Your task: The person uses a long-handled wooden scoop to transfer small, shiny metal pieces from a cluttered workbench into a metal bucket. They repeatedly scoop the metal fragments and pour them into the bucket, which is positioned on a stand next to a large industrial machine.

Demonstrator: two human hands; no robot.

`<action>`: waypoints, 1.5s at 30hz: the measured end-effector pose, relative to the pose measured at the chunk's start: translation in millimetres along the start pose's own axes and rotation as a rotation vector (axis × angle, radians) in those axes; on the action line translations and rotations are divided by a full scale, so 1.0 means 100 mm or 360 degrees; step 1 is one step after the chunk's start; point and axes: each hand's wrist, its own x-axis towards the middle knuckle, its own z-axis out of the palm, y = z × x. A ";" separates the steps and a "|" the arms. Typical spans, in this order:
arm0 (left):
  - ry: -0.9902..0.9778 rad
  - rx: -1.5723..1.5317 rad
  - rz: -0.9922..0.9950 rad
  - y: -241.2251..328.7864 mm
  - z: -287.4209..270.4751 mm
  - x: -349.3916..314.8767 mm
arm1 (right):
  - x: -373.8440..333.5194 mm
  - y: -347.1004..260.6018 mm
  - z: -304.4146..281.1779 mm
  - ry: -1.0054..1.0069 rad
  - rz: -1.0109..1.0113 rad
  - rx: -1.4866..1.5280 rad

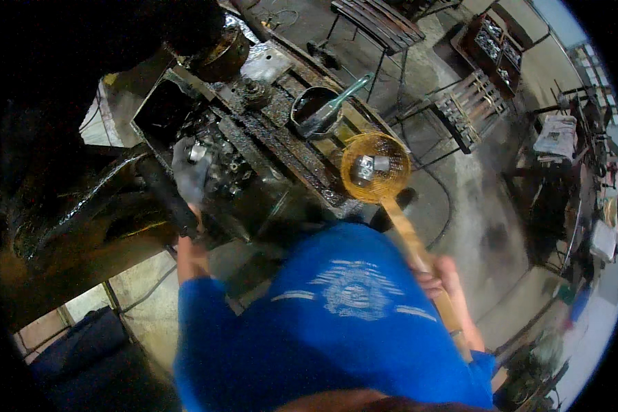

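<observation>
My right hand (438,276) is wrapped round the long wooden handle (408,233) of a round yellow mesh scoop (347,184), held out to the right of my body. A couple of shiny metal parts (365,167) lie inside its basket. On the left, my left hand (189,177), in a grey glove, reaches over a metal tray of loose, oily metal parts (230,165). A small bright metal part (198,152) shows at the glove's fingers, which look closed on it, though the glove is slightly blurred.
A dark pot (299,110) with a green-handled brush (347,96) in it stands on the grimy machine bed (281,147). Farther off are a slatted stool (470,110), a slatted bench (378,24) and a partitioned crate of metal parts (484,51). Dark machinery fills the left side.
</observation>
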 end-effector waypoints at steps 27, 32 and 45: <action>-0.0251 0.0570 0.0416 -0.44 0.19 0.17 | -0.04 -0.15 -0.02 -0.0165 -0.0011 -0.0233; -0.0639 0.1734 -0.0232 -0.86 0.29 0.44 | -0.08 -0.14 0.09 0.0057 -0.0125 -0.0421; -0.0318 0.1683 -0.0430 -1.63 0.29 0.79 | -0.07 -0.08 0.02 0.0025 -0.0139 -0.0213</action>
